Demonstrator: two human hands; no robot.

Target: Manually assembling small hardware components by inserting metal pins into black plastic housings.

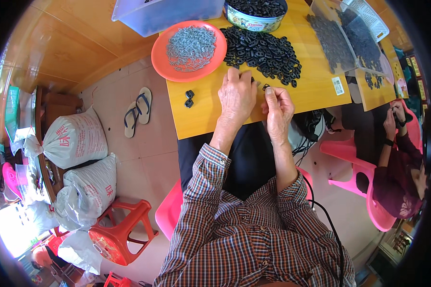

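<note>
The work in hand appeared to be hand assembly of small parts, with a piece being fitted or lined up between the two hands over the near part of the yellow tabletop [201, 122]; the right hand [278, 106] had its thumb and forefinger pinching a small black part [266, 87], held just above the wood; the left hand [238, 93] was bent close beside it, fingers curled in and drawn together, though its own back hid the grip, so I could not tell what, if anything, it pinched.

Beyond the hands lay a loose heap of black oval pieces [273, 55], holed like links; to its left, near the far edge, an orange-red plate [160, 58] carried a mound of slim silver metal pins [191, 44]; a black pair of pieces [189, 98] sat apart near the left edge, likely finished work.

The next move probably called for steadying the black part in the right fingers while the left hand brought its mate square to it; a skewed approach could have let so small a part slip; after that, setting it by the pair seemed the natural course.
</note>
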